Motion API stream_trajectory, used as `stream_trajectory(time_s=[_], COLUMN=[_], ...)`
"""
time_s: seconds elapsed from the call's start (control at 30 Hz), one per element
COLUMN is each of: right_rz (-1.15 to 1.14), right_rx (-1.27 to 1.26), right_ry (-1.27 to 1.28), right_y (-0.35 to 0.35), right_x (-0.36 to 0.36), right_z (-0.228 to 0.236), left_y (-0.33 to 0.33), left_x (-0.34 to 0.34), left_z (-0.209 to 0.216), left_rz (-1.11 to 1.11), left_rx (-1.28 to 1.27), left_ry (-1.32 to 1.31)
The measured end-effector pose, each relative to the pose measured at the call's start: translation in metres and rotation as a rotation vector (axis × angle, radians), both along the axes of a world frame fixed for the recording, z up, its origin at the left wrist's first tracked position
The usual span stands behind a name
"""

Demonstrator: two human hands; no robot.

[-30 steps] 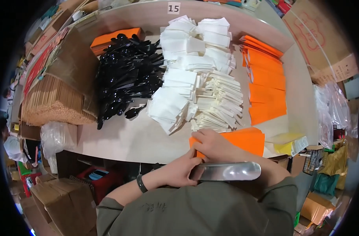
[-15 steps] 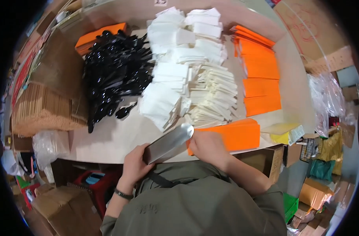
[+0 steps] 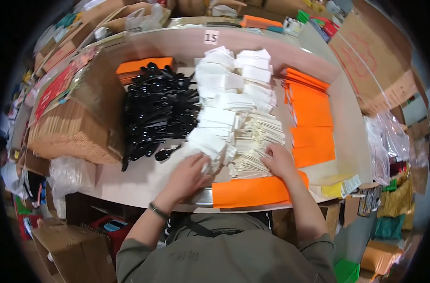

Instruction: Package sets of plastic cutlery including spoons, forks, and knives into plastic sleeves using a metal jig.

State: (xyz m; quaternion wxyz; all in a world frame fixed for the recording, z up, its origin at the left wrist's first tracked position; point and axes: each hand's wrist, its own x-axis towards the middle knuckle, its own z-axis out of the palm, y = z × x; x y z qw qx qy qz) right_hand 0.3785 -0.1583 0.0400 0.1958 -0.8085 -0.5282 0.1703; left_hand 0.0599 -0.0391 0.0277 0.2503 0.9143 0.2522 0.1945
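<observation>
The fingers of my left hand [image 3: 189, 177] close on the near edge of the white napkins [image 3: 209, 141], which lie in overlapping piles up the middle of the table. On the narrow cream paper packets [image 3: 252, 162] beside them, my right hand [image 3: 279, 162] has its thumb and fingers curled over one packet; its far fingertips are partly hidden. Orange paper sleeves [image 3: 252, 192] lie stacked at the front edge, under my right wrist. A silver strip [image 3: 200, 197] shows beside them, below my left hand.
Black plastic spoons and forks [image 3: 160, 113] are heaped left of the napkins. More orange sleeves [image 3: 311, 111] lie along the right side. A carton of brown paper pieces [image 3: 76, 134] stands at the left, with a clear plastic bag [image 3: 69, 177] before it. A raised wall [image 3: 186, 40] edges the table's back.
My left hand has let go of the silver sleeve-like piece and reached forward to the napkins. My right hand has moved from the orange stack onto the cream packets. The view has tilted up.
</observation>
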Motion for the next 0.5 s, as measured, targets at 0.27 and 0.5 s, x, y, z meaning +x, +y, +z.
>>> stream_trajectory(time_s=[0.27,0.5], right_rz=[0.117,0.151], right_rx=[0.18,0.304], right_ry=[-0.258,0.115], right_y=[0.001,0.091], right_x=[-0.011,-0.098], right_z=[0.011,0.028], left_y=[0.032,0.043], left_x=[-0.038,-0.046], left_z=[0.005,-0.022], left_rz=[0.452,0.453], left_rx=[0.029,0.06], left_ry=[0.005,0.299])
